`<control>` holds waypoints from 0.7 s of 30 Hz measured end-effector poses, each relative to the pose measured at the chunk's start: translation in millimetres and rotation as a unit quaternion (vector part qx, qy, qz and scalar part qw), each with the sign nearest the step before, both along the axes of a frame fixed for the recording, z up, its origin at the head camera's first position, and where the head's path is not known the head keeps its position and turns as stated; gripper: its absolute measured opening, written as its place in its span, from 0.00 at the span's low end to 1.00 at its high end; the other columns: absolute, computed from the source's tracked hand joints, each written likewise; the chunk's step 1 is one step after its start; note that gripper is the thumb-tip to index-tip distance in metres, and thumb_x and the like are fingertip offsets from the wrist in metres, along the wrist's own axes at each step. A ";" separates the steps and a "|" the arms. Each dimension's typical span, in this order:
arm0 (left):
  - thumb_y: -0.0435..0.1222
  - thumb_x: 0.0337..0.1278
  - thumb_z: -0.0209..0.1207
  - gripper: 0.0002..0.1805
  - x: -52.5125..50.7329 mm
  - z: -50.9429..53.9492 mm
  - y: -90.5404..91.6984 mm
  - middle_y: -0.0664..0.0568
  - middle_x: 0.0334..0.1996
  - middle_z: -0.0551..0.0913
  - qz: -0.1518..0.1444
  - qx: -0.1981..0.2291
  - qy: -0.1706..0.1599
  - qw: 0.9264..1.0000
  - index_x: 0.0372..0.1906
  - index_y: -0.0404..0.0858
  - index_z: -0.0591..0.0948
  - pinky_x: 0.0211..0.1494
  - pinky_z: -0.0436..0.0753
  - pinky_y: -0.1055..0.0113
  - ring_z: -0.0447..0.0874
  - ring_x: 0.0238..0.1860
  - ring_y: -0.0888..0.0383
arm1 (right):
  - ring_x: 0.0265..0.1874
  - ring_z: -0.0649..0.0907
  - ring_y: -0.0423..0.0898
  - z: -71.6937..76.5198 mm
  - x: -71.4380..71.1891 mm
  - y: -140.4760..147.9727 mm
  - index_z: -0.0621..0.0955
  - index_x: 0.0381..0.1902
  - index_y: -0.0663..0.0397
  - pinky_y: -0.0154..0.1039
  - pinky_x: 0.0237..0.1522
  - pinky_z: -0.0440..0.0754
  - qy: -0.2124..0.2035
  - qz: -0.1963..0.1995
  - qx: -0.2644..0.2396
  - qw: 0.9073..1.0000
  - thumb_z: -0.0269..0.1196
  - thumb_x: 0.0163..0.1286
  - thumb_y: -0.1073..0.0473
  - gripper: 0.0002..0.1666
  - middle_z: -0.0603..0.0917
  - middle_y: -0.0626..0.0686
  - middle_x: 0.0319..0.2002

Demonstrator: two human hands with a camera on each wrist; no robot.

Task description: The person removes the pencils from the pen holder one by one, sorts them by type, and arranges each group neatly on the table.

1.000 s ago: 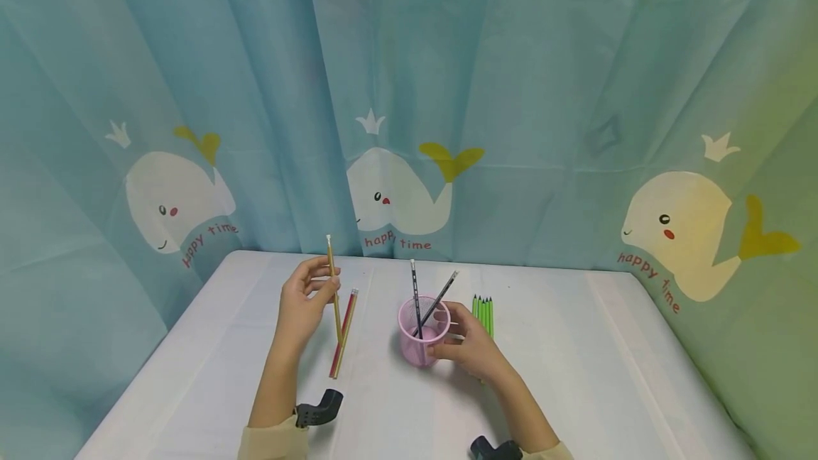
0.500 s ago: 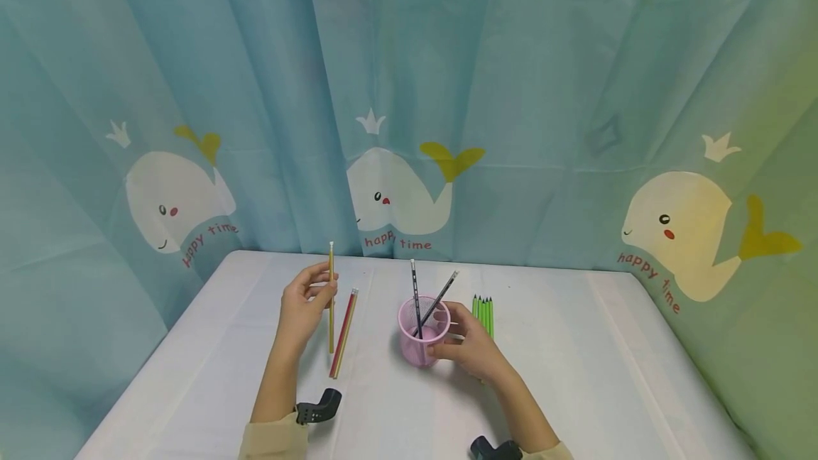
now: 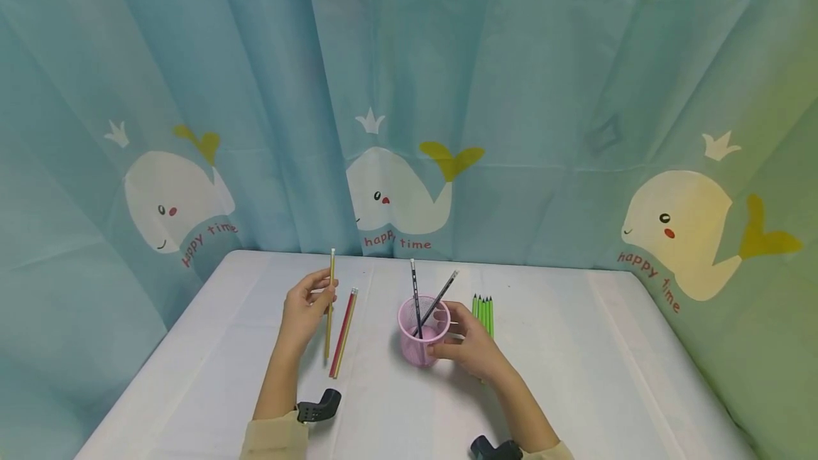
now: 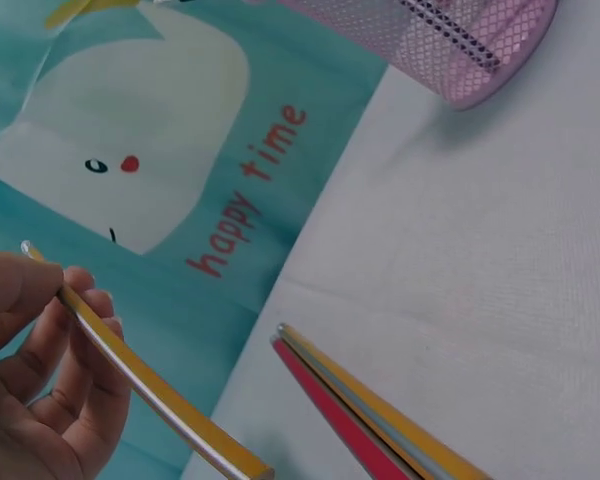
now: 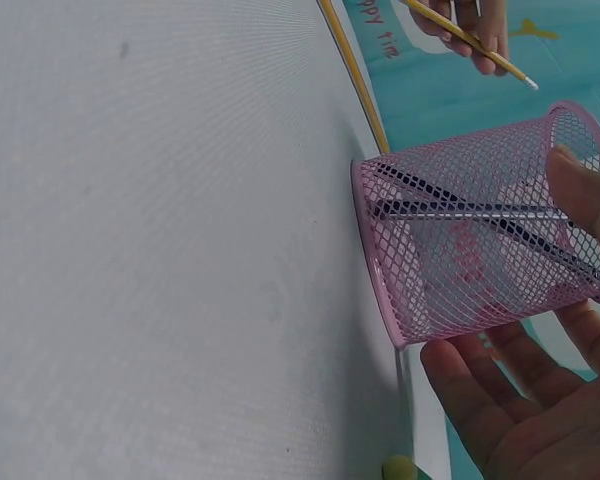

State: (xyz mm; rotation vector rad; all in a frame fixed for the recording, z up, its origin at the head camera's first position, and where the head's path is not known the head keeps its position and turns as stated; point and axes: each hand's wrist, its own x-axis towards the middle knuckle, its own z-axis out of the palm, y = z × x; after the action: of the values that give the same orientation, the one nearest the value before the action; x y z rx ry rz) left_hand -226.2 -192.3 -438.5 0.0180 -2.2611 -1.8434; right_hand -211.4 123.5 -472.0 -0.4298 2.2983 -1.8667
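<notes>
In the head view my left hand (image 3: 307, 309) pinches a yellow pencil (image 3: 329, 336) between thumb and fingertips. The pencil stands nearly upright, its white-tipped end up. A red pencil (image 3: 341, 339) and another yellow pencil (image 3: 346, 336) lie side by side on the table, just right of it. My right hand (image 3: 471, 348) holds the pink mesh pen holder (image 3: 414, 355) by its right side, thumb in front and fingers behind. Two dark patterned pencils (image 5: 460, 210) lean crosswise inside the holder, as the right wrist view shows through the mesh.
Several green pencils (image 3: 486, 312) lie in a row behind my right hand, partly hidden by it. The white table (image 3: 594, 375) ends at a blue curtain (image 3: 543, 126) printed with whales. Dark wrist cameras (image 3: 319, 407) sit on both wrists.
The pencil in my left hand has come down a little, and its lower end has swung left, away from the pencils on the table. My right hand and the pen holder have stayed still.
</notes>
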 end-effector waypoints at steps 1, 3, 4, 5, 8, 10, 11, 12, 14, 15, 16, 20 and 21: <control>0.30 0.71 0.55 0.20 -0.2 -0.6 -0.1 0.34 0.55 0.81 -0.001 -0.001 -0.002 1.000 0.65 0.35 0.75 0.40 0.84 0.75 0.85 0.43 0.56 | 0.61 0.78 0.63 0.1 0.1 0.0 0.72 0.65 0.54 0.52 0.62 0.80 -0.001 0.000 -0.001 1.000 0.78 0.48 0.67 0.45 0.77 0.63 0.62; 0.31 0.72 0.54 0.20 -0.5 -1.1 -0.1 0.34 0.56 0.81 -0.001 -0.003 -0.006 1.000 0.66 0.34 0.74 0.40 0.84 0.75 0.85 0.43 0.58 | 0.61 0.78 0.63 0.5 0.2 0.1 0.72 0.65 0.54 0.53 0.62 0.80 -0.002 0.001 -0.003 1.000 0.78 0.48 0.67 0.45 0.77 0.63 0.62; 0.31 0.72 0.54 0.20 -0.7 -1.4 -0.1 0.34 0.56 0.81 -0.001 -0.004 -0.009 1.000 0.66 0.35 0.74 0.40 0.84 0.75 0.84 0.43 0.58 | 0.61 0.78 0.63 0.6 0.2 0.2 0.72 0.65 0.54 0.53 0.62 0.80 -0.002 0.002 -0.005 1.000 0.78 0.48 0.67 0.45 0.77 0.63 0.62; 0.31 0.72 0.53 0.20 -0.8 -1.6 -0.1 0.34 0.56 0.80 0.000 -0.005 -0.012 1.000 0.66 0.34 0.74 0.40 0.84 0.75 0.84 0.44 0.56 | 0.61 0.78 0.63 0.6 0.2 0.3 0.72 0.65 0.54 0.53 0.62 0.80 -0.002 0.003 -0.006 1.000 0.78 0.48 0.67 0.45 0.77 0.63 0.62; 0.30 0.72 0.52 0.21 -1.6 -2.9 -0.4 0.34 0.56 0.80 0.001 -0.003 -0.022 1.000 0.67 0.34 0.73 0.40 0.84 0.75 0.84 0.47 0.49 | 0.60 0.78 0.63 0.8 0.2 0.2 0.72 0.65 0.54 0.52 0.62 0.80 -0.001 0.003 -0.008 1.000 0.78 0.48 0.67 0.45 0.77 0.64 0.62; 0.29 0.71 0.51 0.21 -2.2 -4.2 -0.7 0.35 0.56 0.79 0.001 -0.005 -0.027 1.000 0.67 0.34 0.73 0.40 0.84 0.75 0.83 0.48 0.46 | 0.60 0.78 0.63 0.8 0.1 0.0 0.72 0.65 0.54 0.52 0.62 0.80 0.001 0.003 -0.005 1.000 0.78 0.48 0.67 0.45 0.77 0.64 0.62; 0.28 0.71 0.51 0.22 -2.7 -5.3 -0.9 0.35 0.56 0.79 0.000 -0.009 -0.029 1.000 0.67 0.34 0.72 0.40 0.84 0.75 0.83 0.48 0.46 | 0.60 0.78 0.63 0.8 0.2 -0.2 0.72 0.65 0.54 0.52 0.62 0.80 0.002 0.003 -0.004 1.000 0.78 0.48 0.67 0.45 0.77 0.64 0.62; 0.27 0.70 0.51 0.23 -3.4 -6.6 -1.1 0.35 0.56 0.79 0.001 -0.011 -0.031 0.999 0.67 0.33 0.72 0.40 0.84 0.75 0.83 0.47 0.47 | 0.60 0.78 0.63 0.8 0.2 -0.5 0.72 0.65 0.54 0.52 0.62 0.80 0.002 0.002 -0.002 1.000 0.78 0.48 0.67 0.45 0.77 0.64 0.61; 0.27 0.68 0.52 0.24 -4.5 -9.2 -1.8 0.36 0.56 0.80 0.000 -0.018 -0.034 0.999 0.68 0.33 0.72 0.40 0.84 0.75 0.84 0.45 0.51 | 0.60 0.78 0.63 1.0 0.4 -0.8 0.72 0.65 0.54 0.53 0.62 0.80 0.001 0.000 -0.001 1.000 0.77 0.48 0.67 0.45 0.77 0.64 0.61; 0.27 0.68 0.52 0.24 -5.0 -10.6 -2.2 0.36 0.56 0.80 -0.001 -0.022 -0.034 0.999 0.68 0.33 0.72 0.39 0.84 0.75 0.84 0.44 0.54 | 0.60 0.78 0.63 0.9 0.4 -0.9 0.72 0.65 0.54 0.53 0.62 0.80 0.000 -0.001 0.000 1.000 0.77 0.48 0.67 0.45 0.77 0.64 0.61; 0.27 0.68 0.53 0.24 -5.6 -12.2 -2.7 0.36 0.56 0.80 0.000 -0.025 -0.035 0.999 0.68 0.33 0.72 0.39 0.84 0.75 0.83 0.42 0.56 | 0.60 0.78 0.63 0.9 0.4 -1.1 0.72 0.65 0.54 0.52 0.62 0.80 -0.001 -0.001 0.000 1.000 0.77 0.48 0.67 0.45 0.77 0.63 0.61; 0.28 0.67 0.57 0.24 -7.1 -17.4 -3.6 0.37 0.55 0.80 0.001 -0.040 -0.041 0.998 0.67 0.36 0.74 0.38 0.84 0.75 0.82 0.39 0.59 | 0.60 0.78 0.63 0.8 0.5 -1.3 0.73 0.65 0.54 0.52 0.62 0.80 -0.002 -0.003 0.000 1.000 0.77 0.47 0.68 0.45 0.77 0.64 0.61; 0.28 0.67 0.58 0.24 -7.4 -18.4 -3.5 0.38 0.54 0.80 0.001 -0.045 -0.044 0.998 0.66 0.36 0.74 0.38 0.84 0.74 0.82 0.40 0.59 | 0.60 0.78 0.63 0.8 0.4 -1.3 0.73 0.65 0.54 0.52 0.61 0.80 -0.002 -0.004 0.000 1.000 0.77 0.47 0.68 0.45 0.78 0.63 0.61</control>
State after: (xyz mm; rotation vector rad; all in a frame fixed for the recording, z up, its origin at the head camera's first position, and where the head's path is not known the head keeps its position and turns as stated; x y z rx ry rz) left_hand -233.6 -195.8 -456.9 0.0874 -2.4001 -1.7719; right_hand -211.0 122.2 -471.2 -0.4170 2.3004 -1.8697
